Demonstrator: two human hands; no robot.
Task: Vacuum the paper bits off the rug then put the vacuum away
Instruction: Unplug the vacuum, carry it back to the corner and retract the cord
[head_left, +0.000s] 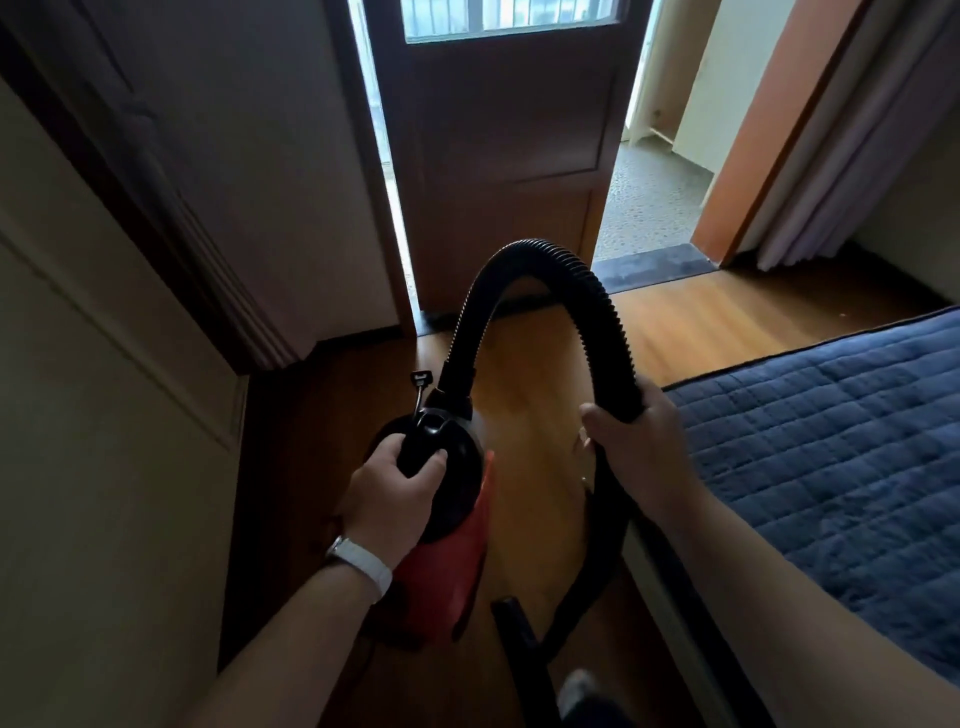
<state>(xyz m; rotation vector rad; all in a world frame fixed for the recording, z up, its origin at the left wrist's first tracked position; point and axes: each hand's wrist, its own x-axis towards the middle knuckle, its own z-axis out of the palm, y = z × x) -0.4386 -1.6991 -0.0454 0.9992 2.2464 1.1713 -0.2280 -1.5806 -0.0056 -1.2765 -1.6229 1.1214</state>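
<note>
Vacuum (452, 525) is in front of the door (509, 156), left grip (392, 493) curled round its handle (418, 441), right grip (641, 447) round the hose (535, 248), no rug or paper bits showing, so probably just stowing left.

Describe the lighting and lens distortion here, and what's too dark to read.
Head view: backlit by the open doorway; the left wall and vacuum sit in shadow; glare streaks the wooden floor; the wide-angle lens bows wall edges; the hose shows ribs only along lit edges.
</note>
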